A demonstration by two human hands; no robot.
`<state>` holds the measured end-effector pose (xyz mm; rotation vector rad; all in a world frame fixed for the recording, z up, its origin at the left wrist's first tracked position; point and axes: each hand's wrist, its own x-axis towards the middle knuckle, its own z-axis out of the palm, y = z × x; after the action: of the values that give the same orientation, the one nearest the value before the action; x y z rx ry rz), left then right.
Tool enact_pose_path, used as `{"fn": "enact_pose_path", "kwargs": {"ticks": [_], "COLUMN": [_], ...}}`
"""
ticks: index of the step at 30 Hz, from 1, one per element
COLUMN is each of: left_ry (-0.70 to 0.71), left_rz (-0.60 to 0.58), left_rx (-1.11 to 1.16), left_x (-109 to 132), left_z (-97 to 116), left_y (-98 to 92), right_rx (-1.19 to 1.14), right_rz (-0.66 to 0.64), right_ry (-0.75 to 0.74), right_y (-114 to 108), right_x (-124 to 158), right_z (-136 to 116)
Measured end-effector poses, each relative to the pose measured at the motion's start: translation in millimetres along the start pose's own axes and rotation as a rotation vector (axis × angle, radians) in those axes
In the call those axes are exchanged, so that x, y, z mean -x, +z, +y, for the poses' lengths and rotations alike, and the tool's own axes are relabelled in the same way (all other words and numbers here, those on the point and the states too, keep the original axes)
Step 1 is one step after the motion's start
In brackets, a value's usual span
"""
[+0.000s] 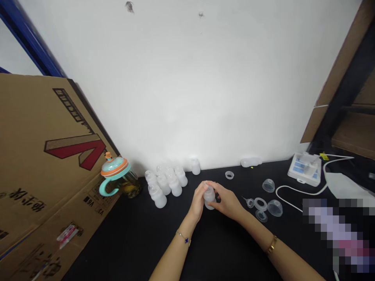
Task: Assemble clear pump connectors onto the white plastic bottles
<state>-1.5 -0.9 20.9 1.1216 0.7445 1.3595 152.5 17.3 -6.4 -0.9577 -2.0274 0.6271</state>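
Cardboard box [38, 128] edges the left, jug [113, 173] against it. Black tabletop [129, 238] meets white wall [187, 89]; capped bottles [162, 185] cluster. Tabletop gap, then left hand [197, 203] and right hand [230, 200] closed round one upright bottle [209, 195], mid-table. Clear domes [275, 208] near right forearm.

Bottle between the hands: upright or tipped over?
Upright: the bottle has its top end uppermost and its base toward the black table, with the left hand and right hand against its sides.
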Motion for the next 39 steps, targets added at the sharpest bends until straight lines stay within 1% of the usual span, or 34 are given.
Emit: {"fn": "enact_pose_path", "kwargs": {"ticks": [8, 13, 19, 28, 36, 39], "left_ry": [0.017, 0.023, 0.057, 0.048, 0.058, 0.068], "left_rz": [0.011, 0.031, 0.030, -0.006, -0.053, -0.051], "left_rx": [-0.007, -0.016, -0.024, -0.031, -0.071, -0.108], "left_x": [-1, -2, -2, -4, -7, -7], "left_z": [-4, -7, -9, -11, -10, -10], "left_y": [-1.7, -2.3, -3.6, -7.2, -9.3, -10.3], "right_rx": [-0.007, -0.018, -0.003, 0.038, -0.002, -0.012], "right_rz": [0.001, 0.025, 0.036, 0.042, 0.051, 0.051], "right_ry": [-0.001, -0.022, -0.037, -0.028, -0.022, -0.029], "right_y": [1, 3, 2, 3, 0, -1], "right_x": [0, 0, 0, 0, -3, -3], "right_z": [1, 3, 1, 3, -3, -1]}}
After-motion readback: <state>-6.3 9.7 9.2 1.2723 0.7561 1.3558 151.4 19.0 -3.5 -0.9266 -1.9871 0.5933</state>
